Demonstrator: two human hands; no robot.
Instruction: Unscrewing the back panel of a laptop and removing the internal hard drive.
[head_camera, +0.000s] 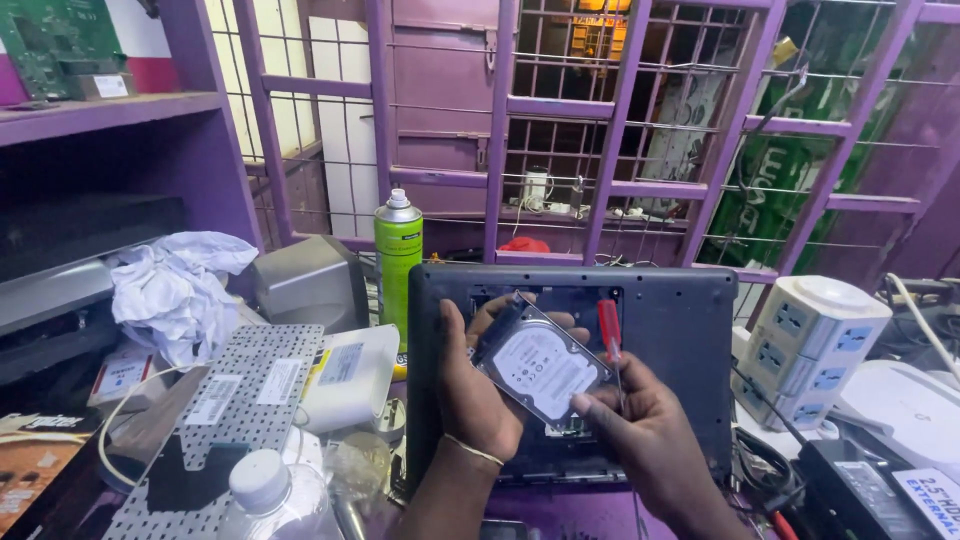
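Both hands, left hand (478, 395) and right hand (645, 430), clasp the hard drive (543, 368) above the laptop (680, 330) bay beneath them; right also pinches a screwdriver (609, 330).

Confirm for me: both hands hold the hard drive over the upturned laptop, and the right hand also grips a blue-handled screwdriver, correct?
Not quite. The head view shows the screwdriver in the right hand has a red handle, not blue. The rest stands: both hands, the left hand included, hold the hard drive over the upturned laptop.

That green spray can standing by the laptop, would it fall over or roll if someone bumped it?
Probably yes. The green spray can is tall and narrow, so it likely tips easily. Being round, it would likely roll once down. Its smooth sides may feel slippery.
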